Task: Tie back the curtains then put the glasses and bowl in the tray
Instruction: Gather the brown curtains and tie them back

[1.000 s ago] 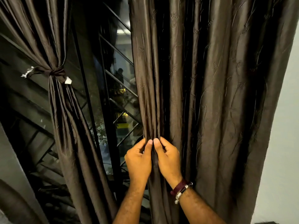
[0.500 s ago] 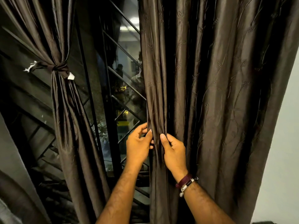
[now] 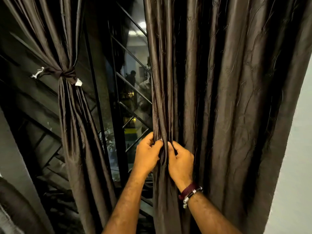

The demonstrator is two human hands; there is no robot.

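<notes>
Two hands on the right curtain, one panel left to tie

Both hands are pinching the inner edge folds of the right curtain (image 3: 219,98), centre-low in frame. My left hand (image 3: 147,154) has fingers curled round the outermost pleats; my right hand (image 3: 180,159) grips the next fold, thumbs almost touching w/ fabric bunched between. Left curtain (image 3: 72,115), upper left of frame, is already cinched by its tieback (image 3: 65,75), knotted.

Risks, as I judge them: fabric looks slick & satiny, so pleats could slide out of my pinch while I gather more; I've only got a narrow strip, so most of the panel at frame right hangs loose and could sag back over the window. No tieback for this side in view, so I may have to let go w/ one hand to find it and lose the bunch. Bracelet (image 3: 190,195) on my right wrist could snag the weave.

Room: dark window w/ diagonal metal grille (image 3: 131,92) at centre, reflections in the glass, pale wall (image 3: 297,166) at right edge. No table, tray, glasses or bowl in view
</notes>
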